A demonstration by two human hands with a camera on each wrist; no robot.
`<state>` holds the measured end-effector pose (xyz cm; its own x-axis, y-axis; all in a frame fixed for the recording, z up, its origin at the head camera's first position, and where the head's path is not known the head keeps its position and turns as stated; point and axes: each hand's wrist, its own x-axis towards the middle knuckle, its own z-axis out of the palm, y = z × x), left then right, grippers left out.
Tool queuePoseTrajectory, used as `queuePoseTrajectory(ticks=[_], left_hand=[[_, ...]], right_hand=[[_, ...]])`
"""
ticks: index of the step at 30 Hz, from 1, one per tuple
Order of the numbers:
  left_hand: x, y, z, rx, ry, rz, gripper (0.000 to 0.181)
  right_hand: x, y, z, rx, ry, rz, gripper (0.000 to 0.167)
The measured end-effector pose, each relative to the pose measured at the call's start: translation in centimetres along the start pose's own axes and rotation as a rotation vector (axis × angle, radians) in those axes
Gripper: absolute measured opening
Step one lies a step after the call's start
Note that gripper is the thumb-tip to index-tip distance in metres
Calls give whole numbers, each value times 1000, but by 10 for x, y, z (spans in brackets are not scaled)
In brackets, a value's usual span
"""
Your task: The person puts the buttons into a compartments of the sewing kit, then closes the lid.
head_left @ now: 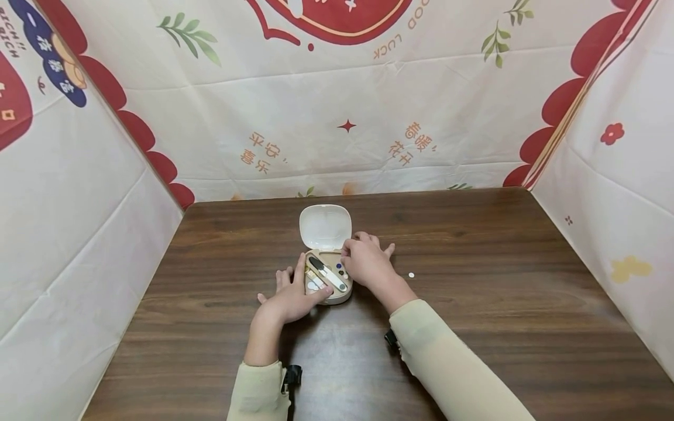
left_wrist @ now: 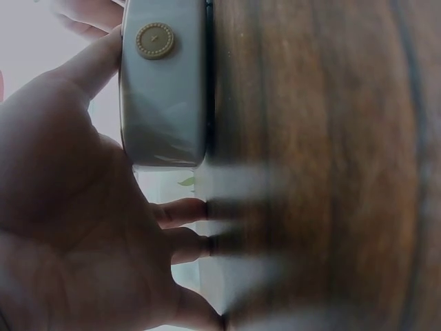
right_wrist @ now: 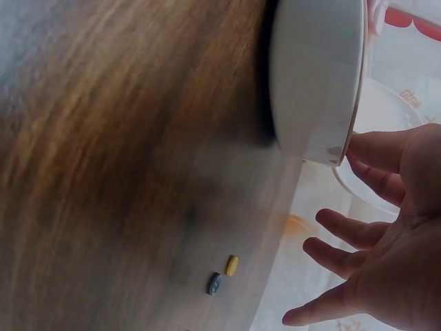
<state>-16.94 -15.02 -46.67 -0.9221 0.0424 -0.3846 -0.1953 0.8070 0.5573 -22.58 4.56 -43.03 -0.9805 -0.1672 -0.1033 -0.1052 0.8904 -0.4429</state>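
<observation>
Case [head_left: 342, 299] sits open toward the table's [head_left: 474, 292] far edge, left hand [head_left: 289, 299] spread wide against it; right hand [head_left: 365, 261] at its rim, pinch unclear. One bump could scatter those loose buttons [head_left: 339, 266]!

The cream case [head_left: 339, 300] sits flat, rounded at the corners, a round gold catch [left_wrist: 154, 41] on its front wall. Its white lid [head_left: 325, 227] stands open at the back. Inside, a slim white tool [head_left: 334, 279] with a dark end lies aslant, small buttons [head_left: 339, 266] beside it. The left hand [head_left: 292, 299] touches the case; the right hand's [head_left: 368, 263] fingertips are at its right rim.
</observation>
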Motion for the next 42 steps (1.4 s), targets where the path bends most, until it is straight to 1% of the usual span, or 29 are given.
queuePoseTrajectory(ticks=[3,6,10,14,17,21,27,31,33,38,40,42], left_hand=[[7,-5,4,-9,-12,-5,124],[9,-7,4,-6,-18,-9,126],[6,-4,2,-3,-19,-12,122],[0,0,-1,0,-6,2,117],[1,-1,0,1,7,9,118],[2,-2,1,-9,-3,2,118],[-9,7,-6,-2,-4,9,115],[-4,4,-2,-3,-6,8,117],[2,0,0,-7,-10,0,119],[13,-9,5,-5,-27,-18,122],[15,-11,6,3,-30,-18,123],[14,-11,6,4,-33,-19,122]], right_hand=[[1,2,2,7,1,-2,19],[1,2,2,9,-3,-7,18],[0,1,1,-4,-13,-10,17],[-1,1,2,-18,-31,-12,19],[-3,0,1,-15,-40,-14,21],[-5,-1,-1,-10,-33,-20,22],[-5,3,-3,-9,2,-35,16],[-9,7,-12,12,35,-43,11],[-10,9,-17,22,45,-45,11],[-19,16,-34,57,48,-25,11],[-25,19,-40,74,53,-12,11],[-33,23,-47,83,54,5,12]])
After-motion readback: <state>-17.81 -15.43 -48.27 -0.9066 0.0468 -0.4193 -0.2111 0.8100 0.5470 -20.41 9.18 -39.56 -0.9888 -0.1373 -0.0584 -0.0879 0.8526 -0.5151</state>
